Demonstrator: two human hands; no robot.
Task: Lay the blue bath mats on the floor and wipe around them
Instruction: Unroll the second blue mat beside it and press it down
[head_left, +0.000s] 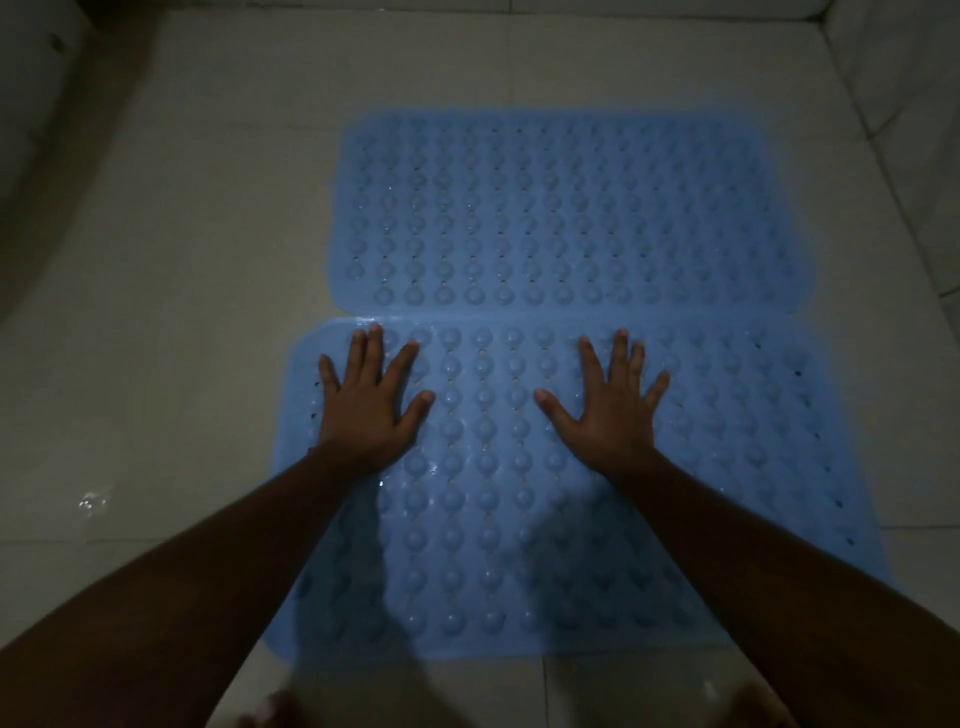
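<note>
**On the nearer mat (493, 519), left hand (371, 405) and right hand (608, 410) spread flat**

At the bottom edge of the view two blurred, rounded shapes (275, 709) show on the pale tiled floor (182, 312); they are too soft to tell what part of the person they are. Two bare forearms (234, 571) reach forward from the lower corners and cross the near part of the nearer mat. This mat is blue, covered in rows of round bumps with small holes between them, and lies flat on the tiles with its long side running left to right.

Both hands rest palm down on the far half of this mat, well apart from each other. The fingers of each are straight and fanned out, the thumbs pointing inward toward one another, and nothing is held in either. The left fingertips reach almost to the mat's far edge.

To the left of the left forearm, a small wet patch (91, 503) glints on the floor.

Beyond the hands, the farther mat (561, 208) lies flat too, with the same colour and pattern. Its near long edge meets the far long edge of the nearer mat. It sits shifted a little to the right of its neighbour. Whether one edge laps over the other cannot be told.

A dark curved shape (36, 156) fills the far left, too dim to name. A pale wall (893, 78) rises at the far right.
</note>
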